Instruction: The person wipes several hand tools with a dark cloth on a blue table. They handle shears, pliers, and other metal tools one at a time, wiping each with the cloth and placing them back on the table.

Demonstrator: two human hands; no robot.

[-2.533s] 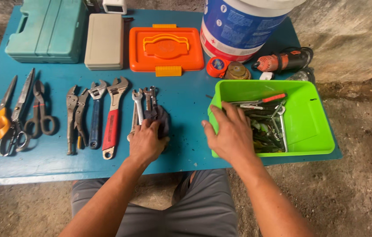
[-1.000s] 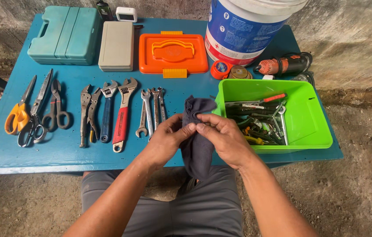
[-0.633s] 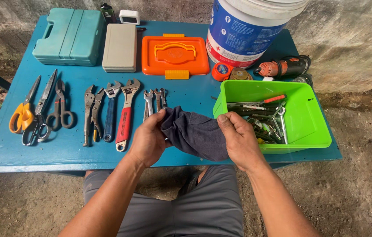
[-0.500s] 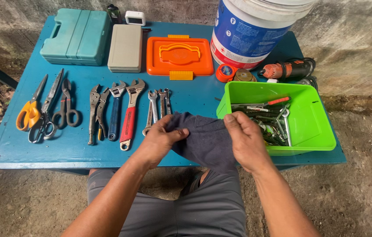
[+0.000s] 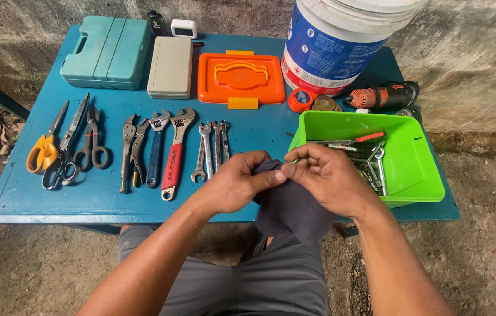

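Both hands are meeting over the near edge of the blue table (image 5: 102, 199), and a dark grey cloth (image 5: 289, 208) is hanging between them. The left hand (image 5: 237, 181) is curling its fingers over the cloth's upper left fold, pinching it against the thumb. The right hand (image 5: 327, 175) is gripping the top edge from the other side — its fingertips (image 5: 288, 159) are pressing into the fabric right where the left thumb ends. So the cloth is gathered at the top between the two sets of fingers, while its lower part is drooping freely below the table edge, above the person's lap in grey trousers (image 5: 271, 281).

Just beyond the right hand a bright green bin (image 5: 417, 169) is sitting on the table, holding a tangle of metal tools and one with an orange handle. To the left of the left hand a row of tools is lying flat: small open-ended spanners (image 5: 213, 149), a red-handled adjustable wrench (image 5: 175, 155), a blue-handled adjustable wrench (image 5: 155, 149), locking pliers (image 5: 131, 149), then shears and yellow-handled scissors (image 5: 46, 149) — all well apart from the cloth. Along the far side are standing a teal case (image 5: 107, 52), a grey case (image 5: 170, 67), an orange case (image 5: 241, 79), a large white-and-blue bucket (image 5: 341, 47) and an orange power tool (image 5: 385, 95).
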